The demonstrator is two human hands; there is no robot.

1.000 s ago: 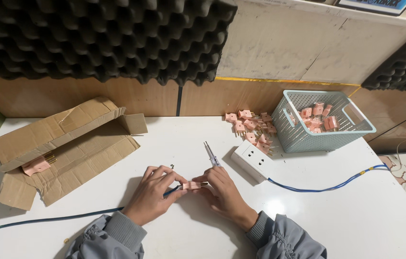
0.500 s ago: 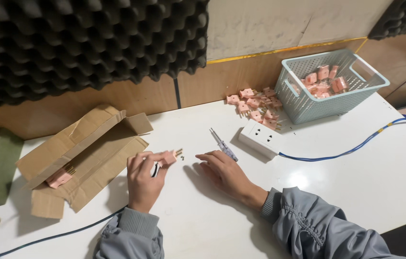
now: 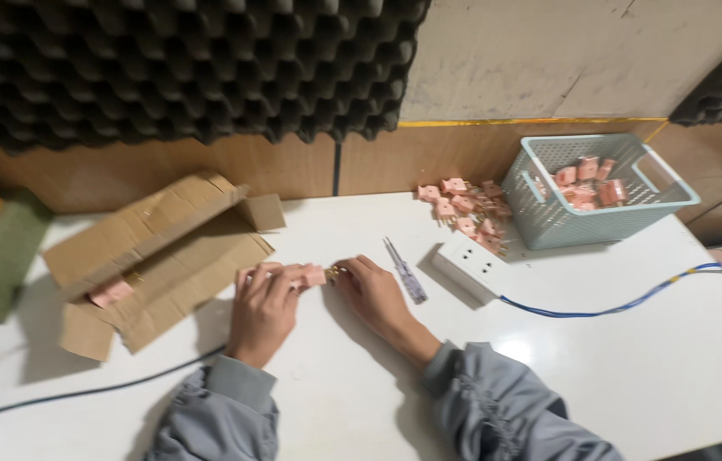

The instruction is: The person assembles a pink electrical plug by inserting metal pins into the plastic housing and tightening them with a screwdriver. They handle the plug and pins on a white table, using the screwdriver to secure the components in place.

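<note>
Since half a second ago we are bringing our right hand (image 3: 374, 294) back across the white table (image 3: 600, 376), off the bare surface near the screwdriver (image 3: 404, 270) and up to the small pink plug (image 3: 317, 275) that our left hand (image 3: 264, 300) is holding.

Looking down from the head camera, we are seeing the plug pinched between the left fingers, which are closing on its pink body, just above the table and right in front of us. Our right fingertips are meeting its metal-pin end; whether they are clamping the pins or only touching them we cannot tell.

We are judging the plug to be light, hard and rigid plastic, small enough to slip, so gripping the flat sides of the body looks safest, leaving the thin pins free.

Around our hands we are seeing a flattened cardboard box (image 3: 156, 252) to the left with another pink piece on it, a white power strip (image 3: 474, 268) with a blue cable (image 3: 625, 303) to the right, a loose heap of pink plugs (image 3: 466, 209) against the wall, and a pale blue basket (image 3: 549, 220) holding more.
</note>
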